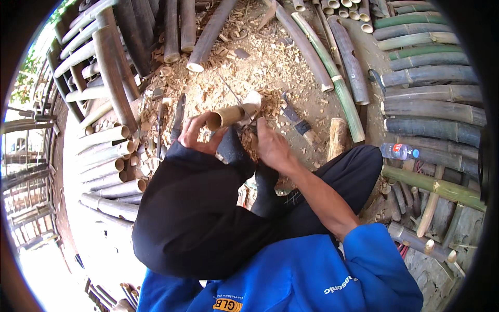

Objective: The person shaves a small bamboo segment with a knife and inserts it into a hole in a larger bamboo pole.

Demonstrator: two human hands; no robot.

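Observation:
A short bamboo tube lies aslant above my feet, its hollow end toward my left hand and its far end pale and shaved. My left hand is closed on the tube near the hollow end. Crossing over the tube is the thin blade of a knife, pointing away and to the left. My right hand is closed at the near end of this knife, and its grip is mostly hidden by the fingers. Both hands are close together between my bent knees.
Shavings cover the ground ahead. Another blade tool with a dark-bound handle and a bamboo stub are on the right. A plastic bottle lies beside my right knee. Bamboo poles line the right; cut tubes lie left.

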